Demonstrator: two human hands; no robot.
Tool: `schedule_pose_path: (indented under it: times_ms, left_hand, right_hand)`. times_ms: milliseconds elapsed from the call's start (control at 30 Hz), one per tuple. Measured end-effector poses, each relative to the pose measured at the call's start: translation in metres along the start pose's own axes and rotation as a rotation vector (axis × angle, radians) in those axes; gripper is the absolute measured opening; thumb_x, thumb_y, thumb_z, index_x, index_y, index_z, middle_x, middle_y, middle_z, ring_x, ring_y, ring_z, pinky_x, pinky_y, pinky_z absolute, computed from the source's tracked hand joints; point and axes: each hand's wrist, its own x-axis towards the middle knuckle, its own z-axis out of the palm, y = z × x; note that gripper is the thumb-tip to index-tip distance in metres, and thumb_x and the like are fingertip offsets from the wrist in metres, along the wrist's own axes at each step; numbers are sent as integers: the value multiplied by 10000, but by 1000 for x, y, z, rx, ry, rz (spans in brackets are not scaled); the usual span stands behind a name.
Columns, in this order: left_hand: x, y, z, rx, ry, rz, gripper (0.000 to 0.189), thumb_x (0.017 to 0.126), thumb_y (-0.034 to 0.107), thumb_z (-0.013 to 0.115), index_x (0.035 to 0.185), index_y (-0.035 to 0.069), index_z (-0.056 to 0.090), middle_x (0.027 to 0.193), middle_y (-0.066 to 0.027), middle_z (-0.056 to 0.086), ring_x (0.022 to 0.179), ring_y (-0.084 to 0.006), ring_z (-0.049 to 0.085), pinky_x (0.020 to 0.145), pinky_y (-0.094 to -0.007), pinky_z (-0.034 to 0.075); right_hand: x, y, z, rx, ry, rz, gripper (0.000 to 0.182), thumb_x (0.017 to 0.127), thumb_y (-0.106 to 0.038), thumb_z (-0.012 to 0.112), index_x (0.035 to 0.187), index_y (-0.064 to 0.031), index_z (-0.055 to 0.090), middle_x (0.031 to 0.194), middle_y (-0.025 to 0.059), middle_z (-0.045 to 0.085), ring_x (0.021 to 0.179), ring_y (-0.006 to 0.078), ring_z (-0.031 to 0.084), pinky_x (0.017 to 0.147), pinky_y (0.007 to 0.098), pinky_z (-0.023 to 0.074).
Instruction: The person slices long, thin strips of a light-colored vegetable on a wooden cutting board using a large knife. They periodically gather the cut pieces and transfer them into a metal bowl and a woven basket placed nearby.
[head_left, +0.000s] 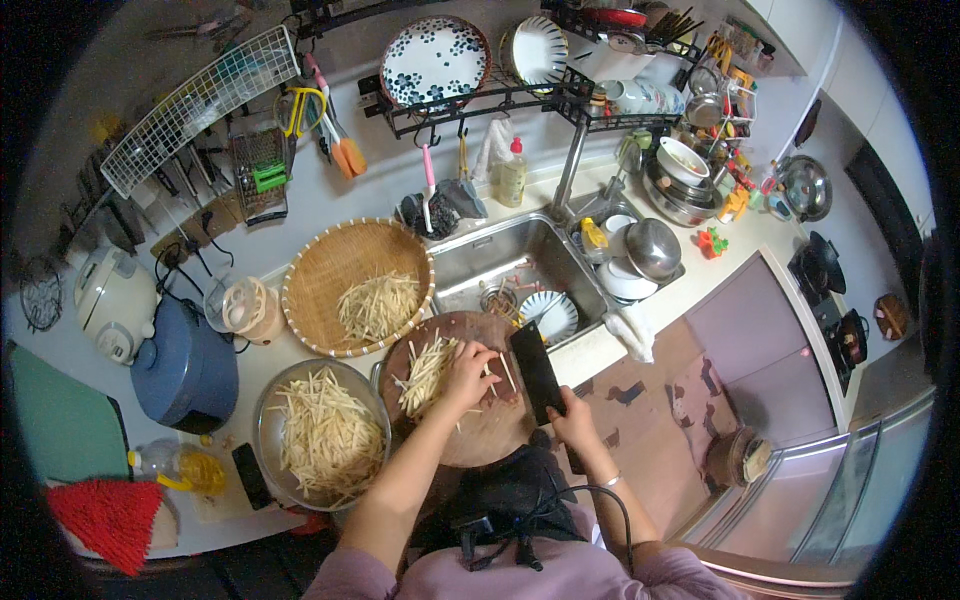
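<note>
My right hand (574, 420) is closed around the handle of a dark cleaver (535, 373), whose broad blade is at the right edge of the round wooden cutting board (480, 442). On the board, pale cut strips (426, 379) lie in a pile. My left hand (472, 371) rests on the right side of that pile with its fingers bent; whether it grips any strips I cannot tell. A few loose strips lie between the hand and the blade. Left of the board, a glass bowl (262, 450) holds many similar strips. Behind it, a woven bamboo basket (322, 262) holds another heap.
A steel sink (480, 259) with a striped plate (559, 315) lies behind the board. A white cloth (631, 335) hangs over the counter edge. At left stand a blue pot (187, 367), an oil bottle (184, 466) and a phone (251, 475). Dishes fill the rack (480, 105) above.
</note>
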Motion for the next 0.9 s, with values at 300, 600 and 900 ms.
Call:
schedule_pose_path:
  times_ms: [300, 600, 900]
  left_hand:
    - [-8, -15, 43, -12, 52, 171, 184, 694, 84, 692, 867, 20, 688, 941, -84, 633, 907, -264, 578, 794, -350, 487]
    - [-12, -1, 43, -11, 71, 20, 146, 735, 100, 681, 869, 43, 689, 933, -79, 618, 904, -264, 571, 787, -358, 482]
    - [-10, -7, 45, -31, 202, 145, 243, 743, 68, 667, 979, 15, 640, 966, -93, 613, 915, -280, 574, 791, -366, 479]
  right_hand:
    - [9, 12, -10, 37, -116, 46, 189, 815, -66, 623, 954, -4, 510, 618, 174, 577, 480, 242, 585, 438, 348, 435]
    - [22, 4, -23, -25, -178, -63, 211, 809, -69, 628, 976, -1, 519, 677, 208, 605, 501, 274, 597, 460, 373, 444]
    - [19, -2, -30, -70, -114, -141, 223, 771, -34, 620, 962, 11, 516, 761, 274, 592, 758, 450, 583, 614, 433, 468]
